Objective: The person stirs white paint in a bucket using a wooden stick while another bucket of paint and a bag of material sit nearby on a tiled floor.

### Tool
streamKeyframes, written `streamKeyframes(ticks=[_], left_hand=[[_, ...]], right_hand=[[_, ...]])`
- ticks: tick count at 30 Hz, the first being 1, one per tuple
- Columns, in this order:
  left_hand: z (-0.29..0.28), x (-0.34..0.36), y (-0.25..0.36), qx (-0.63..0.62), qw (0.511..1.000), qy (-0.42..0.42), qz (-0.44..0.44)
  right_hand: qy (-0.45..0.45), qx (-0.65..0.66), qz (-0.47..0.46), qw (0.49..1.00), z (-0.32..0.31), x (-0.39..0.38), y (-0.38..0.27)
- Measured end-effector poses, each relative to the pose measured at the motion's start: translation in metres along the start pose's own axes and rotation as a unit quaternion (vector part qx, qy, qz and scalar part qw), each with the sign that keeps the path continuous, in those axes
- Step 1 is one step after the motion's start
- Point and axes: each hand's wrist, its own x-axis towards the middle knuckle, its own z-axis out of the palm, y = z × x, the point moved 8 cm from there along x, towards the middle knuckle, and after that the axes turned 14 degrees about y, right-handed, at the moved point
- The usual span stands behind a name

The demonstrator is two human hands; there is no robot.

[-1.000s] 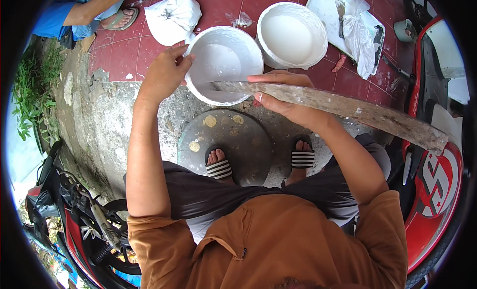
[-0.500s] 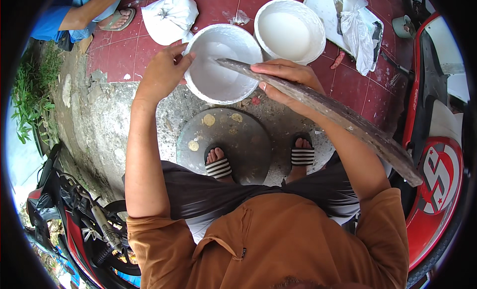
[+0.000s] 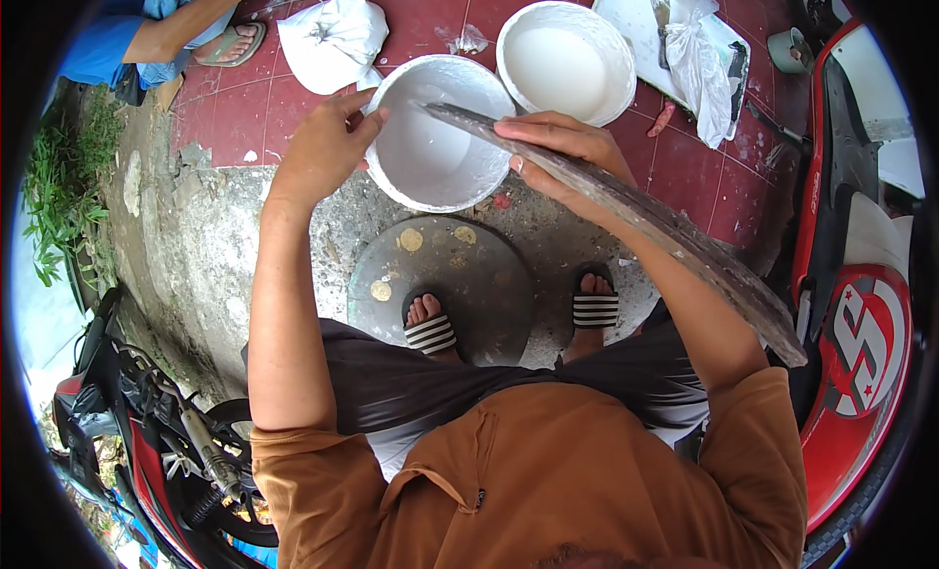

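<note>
My left hand (image 3: 323, 148) grips the left rim of a white bucket (image 3: 440, 134) that holds a pale liquid and stands where the red tiles meet the concrete. My right hand (image 3: 558, 153) is closed around a long, weathered wooden plank (image 3: 646, 217). The plank's tip lies over the bucket's mouth near its far rim, and its other end runs back past my right elbow. My feet in striped sandals stand by a round grey metal lid (image 3: 455, 285).
A second white bucket (image 3: 565, 65) of pale liquid stands just beyond on the tiles. A white sack (image 3: 333, 41) lies to the left, a tray with a plastic bag (image 3: 699, 55) to the right. Another person's leg (image 3: 186, 31) shows top left. Motorbikes (image 3: 861, 305) flank me.
The plank has swung from lying across the bucket's near rim to pointing its tip into the bucket's mouth, its rear end dropping along my right arm. My left hand stayed on the rim.
</note>
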Motion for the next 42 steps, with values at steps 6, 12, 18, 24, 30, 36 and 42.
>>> streamKeyframes(ticks=[6, 12, 18, 24, 30, 36, 42], left_hand=[[-0.002, 0.006, -0.009, 0.027, 0.999, 0.011, 0.027], [-0.002, 0.002, -0.002, 0.046, 0.999, 0.018, 0.011], [-0.003, 0.003, -0.001, 0.035, 0.999, 0.021, 0.001], [-0.004, -0.002, 0.011, 0.058, 0.998, 0.029, 0.020], [-0.003, -0.002, 0.018, 0.065, 0.994, 0.056, 0.064], [-0.002, -0.002, 0.010, 0.063, 0.996, 0.046, 0.047], [-0.002, -0.001, 0.010, 0.060, 0.996, 0.047, 0.041]], right_hand=[[-0.113, 0.056, 0.006, 0.992, 0.018, -0.019, -0.016], [-0.034, -0.005, 0.002, 0.999, -0.007, -0.011, -0.002], [-0.136, 0.045, 0.035, 0.989, 0.014, -0.024, -0.016], [-0.049, -0.014, 0.025, 0.998, -0.019, -0.007, -0.012], [-0.002, -0.015, 0.036, 0.999, -0.021, -0.005, -0.004], [-0.016, -0.001, -0.026, 1.000, 0.007, -0.010, -0.008], [-0.012, 0.014, 0.001, 1.000, 0.004, -0.011, 0.001]])
